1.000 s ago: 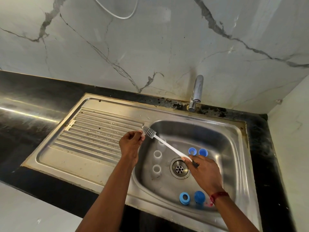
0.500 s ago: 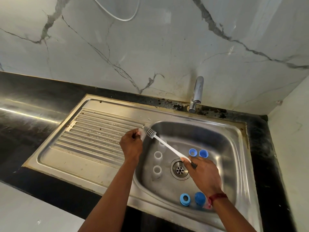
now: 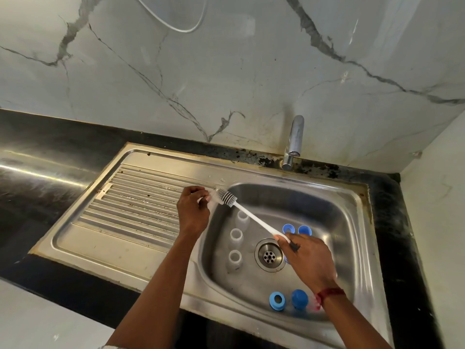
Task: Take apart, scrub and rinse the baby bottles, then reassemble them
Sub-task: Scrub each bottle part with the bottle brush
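My left hand (image 3: 192, 212) pinches a small translucent bottle part (image 3: 213, 197) over the left rim of the sink basin. My right hand (image 3: 309, 260) grips the white handle of a bottle brush (image 3: 254, 217), and its grey bristle head (image 3: 226, 196) touches that part. Three clear bottle bodies (image 3: 236, 236) stand upright in a row on the basin floor, left of the drain (image 3: 269, 255). Two blue caps (image 3: 305, 230) sit behind my right hand. A blue ring (image 3: 277, 301) and a blue cap (image 3: 299, 298) lie near the basin's front wall.
The steel sink (image 3: 352, 222) has a ribbed drainboard (image 3: 136, 205) on its left. A chrome tap (image 3: 293, 142) stands behind the basin, with no water running. Black counter (image 3: 37, 172) surrounds the sink, and a marble wall rises behind and to the right.
Both hands stay almost in place. The brush head has shifted slightly against the part in my left hand, and more of the translucent part shows now.
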Motion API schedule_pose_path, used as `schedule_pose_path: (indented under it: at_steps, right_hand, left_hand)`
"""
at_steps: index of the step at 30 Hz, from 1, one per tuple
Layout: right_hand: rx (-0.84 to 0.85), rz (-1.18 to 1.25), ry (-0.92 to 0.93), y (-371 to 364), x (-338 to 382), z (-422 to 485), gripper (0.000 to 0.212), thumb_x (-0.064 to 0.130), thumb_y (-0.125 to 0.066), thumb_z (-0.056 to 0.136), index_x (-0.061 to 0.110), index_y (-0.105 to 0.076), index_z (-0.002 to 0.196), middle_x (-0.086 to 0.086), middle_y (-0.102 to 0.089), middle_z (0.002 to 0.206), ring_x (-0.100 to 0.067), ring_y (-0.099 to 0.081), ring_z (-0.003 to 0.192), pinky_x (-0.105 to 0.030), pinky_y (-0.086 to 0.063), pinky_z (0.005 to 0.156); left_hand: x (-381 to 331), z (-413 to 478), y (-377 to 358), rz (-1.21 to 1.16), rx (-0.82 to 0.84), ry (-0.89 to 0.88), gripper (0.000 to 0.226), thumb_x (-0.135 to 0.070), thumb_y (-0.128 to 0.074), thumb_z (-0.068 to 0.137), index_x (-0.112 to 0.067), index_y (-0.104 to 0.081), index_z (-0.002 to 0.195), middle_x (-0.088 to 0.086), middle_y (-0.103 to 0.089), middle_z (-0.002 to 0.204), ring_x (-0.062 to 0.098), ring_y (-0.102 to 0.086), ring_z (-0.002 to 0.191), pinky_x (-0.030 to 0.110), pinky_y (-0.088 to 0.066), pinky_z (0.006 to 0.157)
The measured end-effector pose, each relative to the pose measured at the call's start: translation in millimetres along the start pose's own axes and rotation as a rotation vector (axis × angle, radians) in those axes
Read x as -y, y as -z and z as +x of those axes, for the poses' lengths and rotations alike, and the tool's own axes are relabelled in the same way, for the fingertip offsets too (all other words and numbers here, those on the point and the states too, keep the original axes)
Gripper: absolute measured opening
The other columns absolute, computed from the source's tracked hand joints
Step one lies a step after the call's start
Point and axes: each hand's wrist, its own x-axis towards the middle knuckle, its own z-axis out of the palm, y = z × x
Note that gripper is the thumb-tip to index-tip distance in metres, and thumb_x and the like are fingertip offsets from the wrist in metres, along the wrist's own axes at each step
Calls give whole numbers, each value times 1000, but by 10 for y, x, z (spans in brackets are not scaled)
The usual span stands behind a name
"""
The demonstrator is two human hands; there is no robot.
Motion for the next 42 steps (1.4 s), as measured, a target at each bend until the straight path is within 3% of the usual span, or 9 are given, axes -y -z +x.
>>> schedule_pose_path:
  at_steps: [10, 16, 22, 25, 29, 33, 36, 39, 42]
  right_hand:
    - [-1, 63, 4, 23, 66, 140, 54, 62, -30, 97, 31, -35, 52, 5, -50, 44, -7, -52, 55, -21, -44, 52]
    - [4, 167, -4, 151, 27, 141, 55, 59, -42, 94, 28, -43, 48, 4, -46, 48, -14, -51, 50, -25, -40, 50]
    - [29, 125, 21, 69, 5, 128, 54, 65, -28, 93, 34, -43, 53, 7, -48, 43, -8, -54, 54, -21, -45, 53]
    - [35, 117, 30, 37, 3, 143, 53, 65, -25, 94, 35, -38, 52, 7, -48, 43, -7, -53, 56, -19, -44, 55]
    - [44, 102, 16, 43, 5, 118, 53, 66, -24, 93, 32, -46, 58, 5, -51, 46, -5, -55, 57, -24, -50, 58]
    - [32, 60, 8, 9, 45, 91, 59, 66, -25, 93, 25, -54, 63, 5, -50, 48, -6, -55, 55, -23, -48, 55]
    - [22, 53, -13, -22, 85, 51, 61, 66, -27, 94, 22, -57, 63, 5, -46, 46, -9, -49, 48, -21, -40, 50]
    - [65, 28, -27, 1, 95, 21, 59, 66, -31, 94, 23, -58, 64, 7, -46, 48, -9, -48, 49, -19, -36, 49]
    - [113, 30, -21, 22, 106, 7, 58, 68, -32, 94, 24, -58, 66, 7, -50, 51, -9, -51, 53, -17, -36, 50]
  left_hand:
    - [-63, 79, -46, 20, 112, -129, 13, 2, -69, 86, -3, -78, 95, 12, -74, 103, 27, -70, 92, 23, -45, 85]
    - [43, 157, -12, -191, 168, 178, 15, -2, -70, 87, -11, -77, 96, 3, -74, 89, 24, -69, 84, 47, -57, 86]
    - [-51, 49, -139, -229, 215, 180, 18, -6, -70, 85, -23, -64, 82, 2, -71, 86, 27, -66, 84, 48, -57, 83]
    - [-74, 43, -183, -495, 159, 333, 9, -15, -67, 84, -21, -69, 80, 3, -71, 83, 27, -68, 86, 52, -57, 88]
    - [-159, 73, -214, -771, 96, 521, 17, 0, -63, 93, -10, -68, 80, 10, -70, 87, 23, -67, 88, 49, -56, 93]
    - [-201, 94, -312, -688, -25, 613, 14, -6, -68, 90, -16, -69, 81, 6, -72, 86, 23, -70, 86, 46, -60, 86]
    - [-250, 110, -389, -462, -129, 601, 6, -11, -66, 91, -14, -69, 87, 5, -72, 90, 25, -69, 86, 42, -59, 85]
    - [-326, 132, -369, -356, -228, 618, 9, -9, -56, 96, -11, -65, 96, 9, -67, 97, 26, -62, 89, 34, -51, 86]
    - [-327, 128, -337, -275, -214, 530, 10, -3, -55, 94, -10, -63, 96, 8, -64, 94, 23, -57, 84, 27, -42, 78]
